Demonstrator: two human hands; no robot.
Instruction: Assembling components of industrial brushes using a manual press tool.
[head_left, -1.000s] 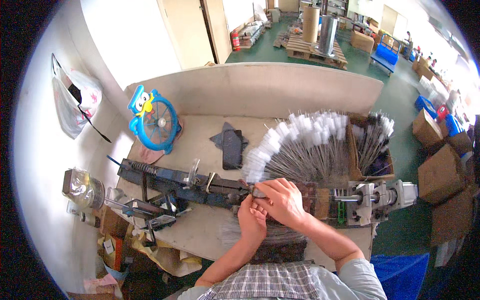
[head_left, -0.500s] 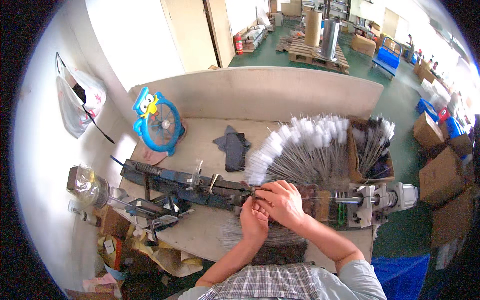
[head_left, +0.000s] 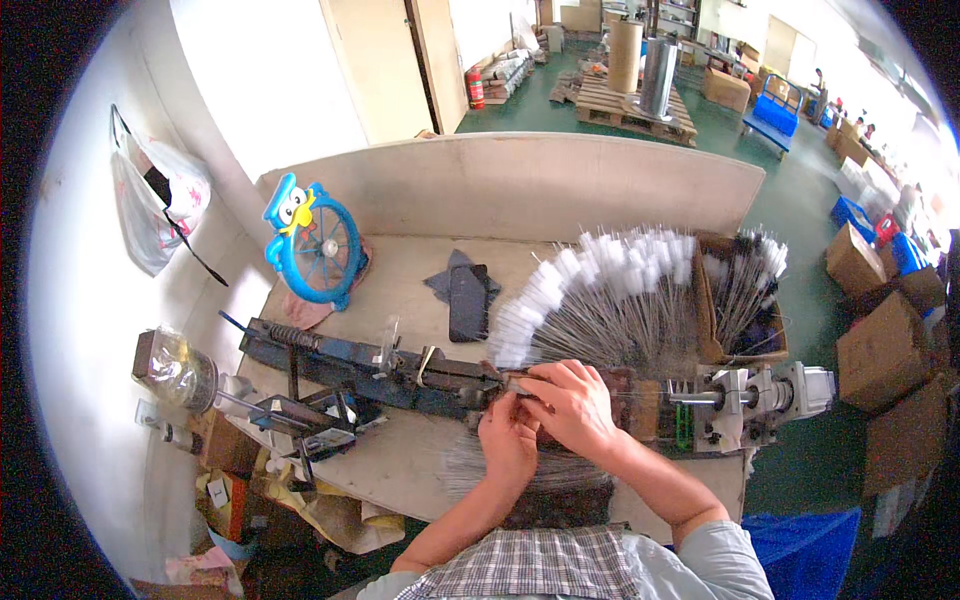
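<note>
Both hands: the left hand [head_left: 508,440] and right hand [head_left: 563,400] meet at the middle of the blue bench machine [head_left: 385,368], fingers pinched on something thin; what it is cannot be told.
Piece in hand: at the machine's clamp, under the fingers.
Done: a wide fan of white-tipped wire brushes [head_left: 600,300] lies just behind the hands, more in the cardboard box [head_left: 742,300].
Left: a bundle of bare wires [head_left: 480,470] near the workbench [head_left: 400,470] edge, seemingly still unworked.

view: tilted slightly | left hand [head_left: 508,436]: edged lower beside right hand [head_left: 567,404] | bench things: shifted in frame
</note>
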